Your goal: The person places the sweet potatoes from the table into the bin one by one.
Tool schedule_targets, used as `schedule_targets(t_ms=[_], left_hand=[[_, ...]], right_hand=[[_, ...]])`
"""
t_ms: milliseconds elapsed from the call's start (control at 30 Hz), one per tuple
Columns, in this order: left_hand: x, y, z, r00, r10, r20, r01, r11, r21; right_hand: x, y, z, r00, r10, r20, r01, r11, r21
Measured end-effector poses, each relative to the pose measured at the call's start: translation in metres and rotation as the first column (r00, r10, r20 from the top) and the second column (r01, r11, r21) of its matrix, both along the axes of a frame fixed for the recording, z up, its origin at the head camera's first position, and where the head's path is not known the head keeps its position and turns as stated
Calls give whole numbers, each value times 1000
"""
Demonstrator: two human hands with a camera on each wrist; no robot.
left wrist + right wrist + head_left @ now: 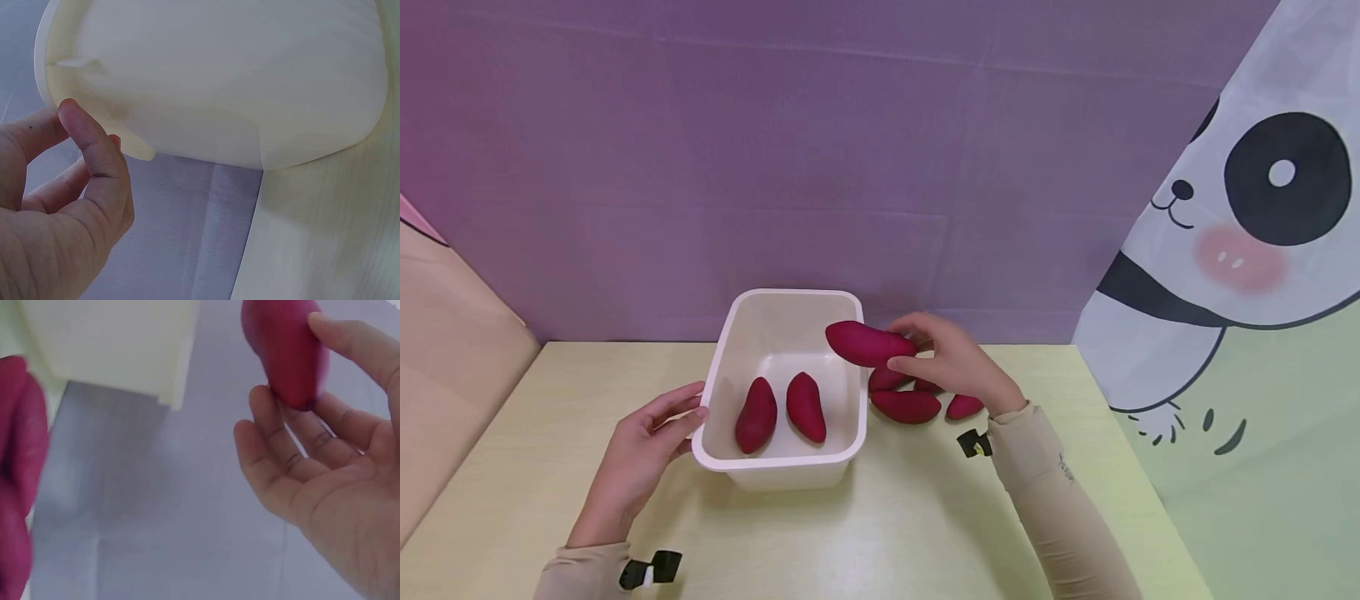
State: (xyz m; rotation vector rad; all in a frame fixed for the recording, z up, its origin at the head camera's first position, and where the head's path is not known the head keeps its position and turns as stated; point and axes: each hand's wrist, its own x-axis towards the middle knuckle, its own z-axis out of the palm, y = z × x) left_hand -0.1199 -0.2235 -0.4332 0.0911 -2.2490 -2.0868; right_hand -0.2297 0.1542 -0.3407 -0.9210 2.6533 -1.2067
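A white plastic bin (786, 477) stands on the table with two reddish-purple sweet potatoes inside, one sweet potato (756, 417) left of the other sweet potato (807, 408). My left hand (636, 454) pinches the bin's left rim between thumb and fingers; the left wrist view shows the thumb at the rim (41, 69). Raised over the bin's right rim is another sweet potato (859, 343), its right end held between the thumb and fingers of my right hand (958, 358). That hand and the sweet potato (284, 353) also appear in the right wrist view.
Several more sweet potatoes (906, 407) lie on the table against the bin's right side, partly hidden under my right hand. A purple cloth (760, 167) hangs behind the table (910, 533). On the right is a panda-print cloth (1262, 375).
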Motion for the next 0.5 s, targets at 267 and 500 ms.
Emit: schedule_targets(t_ms=[267,500], left_hand=[[0,-4,-3,1000,-5,-9,5,999,48],[0,-3,-4,1000,-13,-23,14,998,61]], right_hand=[[-16,-57,18,999,31,-21,-30,998,60],[-29,-108,22,997,73,19,-74,995,66]])
